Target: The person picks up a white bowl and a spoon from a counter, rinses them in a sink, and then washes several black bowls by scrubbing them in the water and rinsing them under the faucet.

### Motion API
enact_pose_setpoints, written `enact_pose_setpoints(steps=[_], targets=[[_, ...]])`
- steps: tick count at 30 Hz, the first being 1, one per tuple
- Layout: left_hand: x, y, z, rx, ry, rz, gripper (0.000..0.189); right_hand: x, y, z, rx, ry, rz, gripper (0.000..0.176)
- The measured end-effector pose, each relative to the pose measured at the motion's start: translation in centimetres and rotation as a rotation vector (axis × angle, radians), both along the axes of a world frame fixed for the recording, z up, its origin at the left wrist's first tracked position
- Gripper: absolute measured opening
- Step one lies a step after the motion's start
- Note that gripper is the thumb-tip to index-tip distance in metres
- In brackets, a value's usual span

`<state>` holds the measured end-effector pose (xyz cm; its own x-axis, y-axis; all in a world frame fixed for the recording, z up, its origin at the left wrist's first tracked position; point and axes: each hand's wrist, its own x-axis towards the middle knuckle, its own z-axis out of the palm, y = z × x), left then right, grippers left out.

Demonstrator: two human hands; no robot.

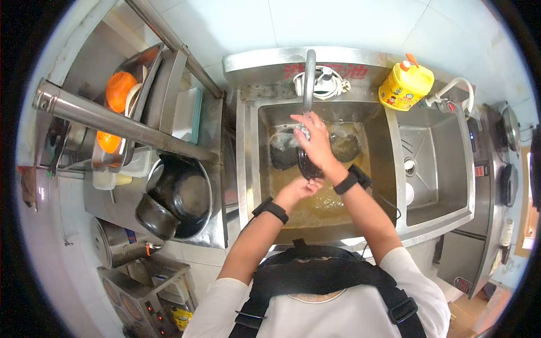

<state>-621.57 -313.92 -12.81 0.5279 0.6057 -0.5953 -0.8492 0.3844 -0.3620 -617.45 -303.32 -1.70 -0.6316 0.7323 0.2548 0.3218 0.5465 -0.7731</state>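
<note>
black chest straps [315, 270]; left hand [300, 188] grips a dark round bowl [307, 167], right hand [316, 143] clutches a shiny scourer [303, 131], over murky brown water [327, 205] in the steel sink [248, 141].

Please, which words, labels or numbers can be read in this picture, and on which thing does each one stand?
"池": the last of the red characters on the sink's back wall; the others are blurred and partly behind the tap.
Yellow bottle: label too small to read.

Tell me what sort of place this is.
Most likely a restaurant kitchen's wash-up station: a steel double sink with murky water in one basin, a yellow detergent jug on its back ledge, and large black pots stacked beside it.
</note>
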Motion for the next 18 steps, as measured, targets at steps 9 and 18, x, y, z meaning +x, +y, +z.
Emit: enact_pose_setpoints(steps=[9, 18], targets=[[-0.1, -1.4, -2.7, 0.375, -0.277, -0.257, 0.038, 4.3, 7.0, -10.7, -0.542, 0.129, 0.008, 0.034], [-2.8, 3.3, 6.9, 0.419, 0.736, 0.110, 0.066, 6.9, 8.3, -8.4, -0.635, 0.277, -0.611, 0.028]])
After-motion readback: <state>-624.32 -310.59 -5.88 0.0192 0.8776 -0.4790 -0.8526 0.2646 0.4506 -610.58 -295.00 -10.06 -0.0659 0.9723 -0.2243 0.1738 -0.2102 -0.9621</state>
